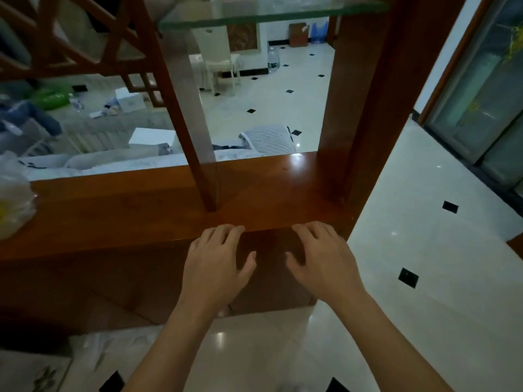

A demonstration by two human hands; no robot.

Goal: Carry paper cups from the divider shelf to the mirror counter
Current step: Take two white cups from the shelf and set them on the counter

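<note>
A glossy brown wooden divider shelf (pixel 135 205) runs across the middle of the view. My left hand (pixel 218 261) and my right hand (pixel 322 258) hover side by side at its front edge, palms down, fingers spread, holding nothing. No paper cup shows anywhere in view. At the far left of the shelf lies a crumpled clear plastic bag (pixel 12 199) with something white and yellow inside; what it holds I cannot tell. The mirror counter is out of view.
A slanted wooden post (pixel 186 131) and a thick right-hand pillar (pixel 356 108) rise from the shelf, with a glass shelf (pixel 268 15) above. Beyond lies a room with a white chair (pixel 218 52), boxes and a sofa. White tiled floor (pixel 424 278) spreads to the right, toward a glass door (pixel 481 94).
</note>
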